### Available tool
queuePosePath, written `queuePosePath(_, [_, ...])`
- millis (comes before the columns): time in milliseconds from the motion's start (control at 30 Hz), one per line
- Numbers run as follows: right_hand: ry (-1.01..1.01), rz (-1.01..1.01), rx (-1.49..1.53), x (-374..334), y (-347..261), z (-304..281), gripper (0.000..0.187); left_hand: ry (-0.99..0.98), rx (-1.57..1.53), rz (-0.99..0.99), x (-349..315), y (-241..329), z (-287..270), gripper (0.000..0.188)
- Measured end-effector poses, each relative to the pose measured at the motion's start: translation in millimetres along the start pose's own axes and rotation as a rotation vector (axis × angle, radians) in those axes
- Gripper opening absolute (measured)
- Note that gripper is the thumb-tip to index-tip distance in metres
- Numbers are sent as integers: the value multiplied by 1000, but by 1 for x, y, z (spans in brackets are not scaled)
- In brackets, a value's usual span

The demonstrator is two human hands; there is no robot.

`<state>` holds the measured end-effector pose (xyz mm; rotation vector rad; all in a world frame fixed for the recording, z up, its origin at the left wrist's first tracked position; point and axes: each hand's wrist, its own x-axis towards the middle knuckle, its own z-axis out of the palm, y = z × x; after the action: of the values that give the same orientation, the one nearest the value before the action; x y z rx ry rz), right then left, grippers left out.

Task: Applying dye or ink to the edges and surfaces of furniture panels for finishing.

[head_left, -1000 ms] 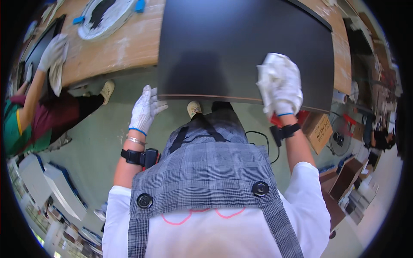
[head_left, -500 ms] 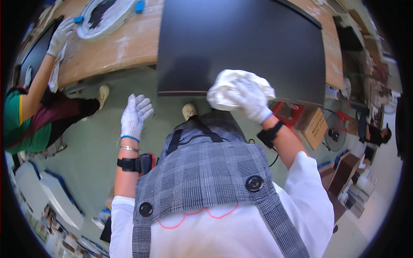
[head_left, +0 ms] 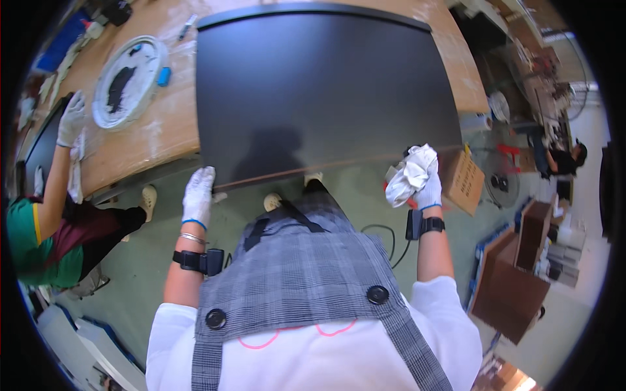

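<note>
A large black panel (head_left: pixel 313 85) lies on the wooden table, its brown-edged front side jutting out over the floor. My left hand (head_left: pixel 197 195), in a white glove with a blue cuff, grips the panel's front left corner, the thumb low beside the front edge. My right hand (head_left: pixel 428 188), gloved the same way, is closed round a crumpled white cloth (head_left: pixel 412 174) at the panel's front right corner. Part of the right fingers is hidden behind the cloth.
A round white tub lid (head_left: pixel 98 104) with dark smears and a blue block (head_left: pixel 163 76) lie on the wooden table (head_left: pixel 150 140). A co-worker (head_left: pixel 52 221) stands at the left. A cardboard box (head_left: pixel 464 182) and a floor fan (head_left: pixel 501 179) are at the right.
My right hand with the cloth has moved off the panel's surface to its right corner. My left hand has gone from free air to the left corner. The panel now sits slightly turned.
</note>
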<state>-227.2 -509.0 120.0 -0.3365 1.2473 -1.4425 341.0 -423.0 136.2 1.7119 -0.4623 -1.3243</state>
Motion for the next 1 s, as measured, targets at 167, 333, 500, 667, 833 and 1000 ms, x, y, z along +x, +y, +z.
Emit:
queuePosePath(167, [-151, -60, 44, 13, 21, 39, 24, 33, 9, -74, -14, 19, 13, 54])
queuePosePath(333, [-267, 170, 157, 43, 3, 11, 23, 54, 5, -45, -2, 26, 27, 51])
queuePosePath(500, [-80, 210, -429, 24, -68, 35, 38, 90, 49, -55, -2, 28, 18, 51])
queuePosePath(667, [-41, -17, -589, 41, -99, 103, 44, 91, 70, -78, -2, 21, 22, 53])
queuePosePath(833, [-54, -588, -1888, 48, -66, 259, 31, 94, 118, -82, -12, 30, 35, 58])
queuePosePath(1000, [-623, -727, -1964, 39, -43, 407, 24, 216, 667, -3, 3, 0, 10, 61])
